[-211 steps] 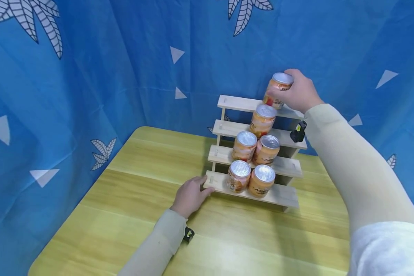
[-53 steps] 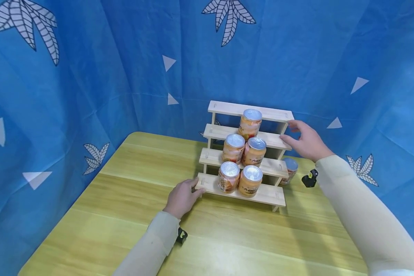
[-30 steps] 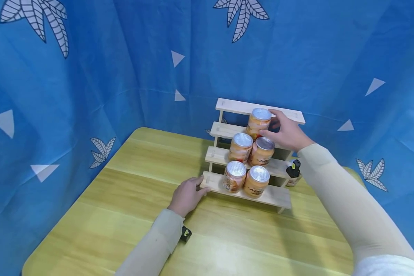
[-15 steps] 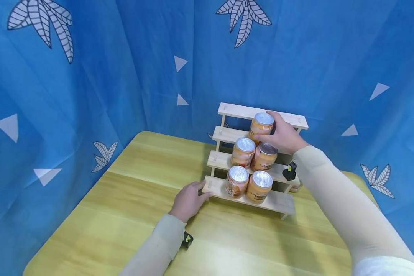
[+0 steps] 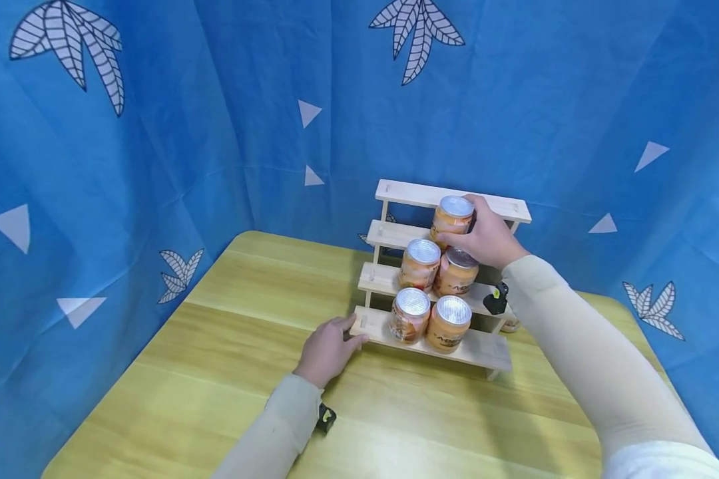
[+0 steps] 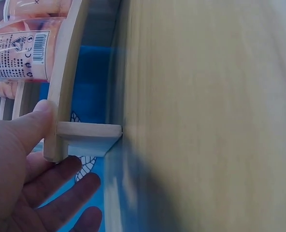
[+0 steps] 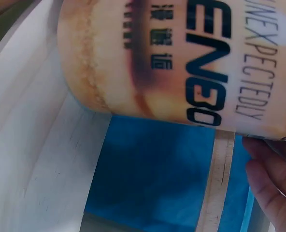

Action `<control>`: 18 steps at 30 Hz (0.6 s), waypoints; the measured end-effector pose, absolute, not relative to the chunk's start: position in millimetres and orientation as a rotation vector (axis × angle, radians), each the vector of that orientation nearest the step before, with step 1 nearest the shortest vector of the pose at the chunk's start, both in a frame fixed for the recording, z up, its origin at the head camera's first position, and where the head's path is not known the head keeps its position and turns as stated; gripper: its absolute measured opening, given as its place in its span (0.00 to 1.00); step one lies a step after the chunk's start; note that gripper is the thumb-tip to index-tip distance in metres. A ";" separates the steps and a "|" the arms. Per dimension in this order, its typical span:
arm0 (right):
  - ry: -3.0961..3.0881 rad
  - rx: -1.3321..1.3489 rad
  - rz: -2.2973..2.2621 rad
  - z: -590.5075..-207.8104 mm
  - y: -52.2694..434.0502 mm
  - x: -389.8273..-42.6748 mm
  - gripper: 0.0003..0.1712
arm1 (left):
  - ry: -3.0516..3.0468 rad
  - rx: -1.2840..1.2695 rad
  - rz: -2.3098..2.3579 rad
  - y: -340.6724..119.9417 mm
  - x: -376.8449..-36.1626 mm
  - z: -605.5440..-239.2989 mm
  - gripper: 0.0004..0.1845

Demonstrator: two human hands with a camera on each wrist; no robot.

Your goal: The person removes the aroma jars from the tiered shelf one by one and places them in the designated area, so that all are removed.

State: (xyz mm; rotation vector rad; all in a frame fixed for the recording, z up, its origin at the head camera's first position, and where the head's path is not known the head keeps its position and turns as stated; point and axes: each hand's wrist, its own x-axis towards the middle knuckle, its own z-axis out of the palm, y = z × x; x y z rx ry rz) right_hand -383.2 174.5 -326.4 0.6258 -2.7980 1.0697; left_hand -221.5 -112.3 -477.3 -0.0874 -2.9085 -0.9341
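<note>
A stepped wooden rack (image 5: 416, 193) stands on the yellow table (image 5: 228, 346). My right hand (image 5: 478, 231) grips the orange can (image 5: 451, 221) on the third step; in the right wrist view the can (image 7: 181, 63) fills the frame with fingertips (image 7: 273, 188) beneath it. Two cans (image 5: 420, 263) stand on the second step and two more (image 5: 411, 310) on the bottom step. My left hand (image 5: 334, 338) rests against the left end of the bottom step, its thumb (image 6: 34, 121) on the plank's edge (image 6: 63, 87) and its fingers straight.
Another can (image 5: 510, 324) stands on the table behind the rack's right end, mostly hidden. Blue patterned cloth (image 5: 156, 133) hangs close behind and to both sides. The table's near half lies in front of the rack.
The right hand moved from the rack's right end to the can on the third step and closed around it. The top step's can from before now stands on the table. The left hand stayed put.
</note>
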 end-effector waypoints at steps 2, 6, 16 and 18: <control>-2.794 0.604 1.069 -326.4 175.7 -382.8 0.57 | -2.904 -0.093 -0.932 -111.5 -221.4 -477.2 0.35; -2.809 0.555 1.060 -325.5 180.0 -381.8 0.59 | -2.912 -0.087 -0.934 -110.7 -221.6 -476.0 0.35; -2.802 0.449 1.055 -325.9 196.7 -378.9 0.60 | -2.903 -0.080 -0.929 -111.2 -222.7 -474.7 0.34; -2.813 0.414 1.061 -326.6 200.9 -378.2 0.61 | -2.903 -0.075 -0.929 -111.0 -221.9 -474.9 0.34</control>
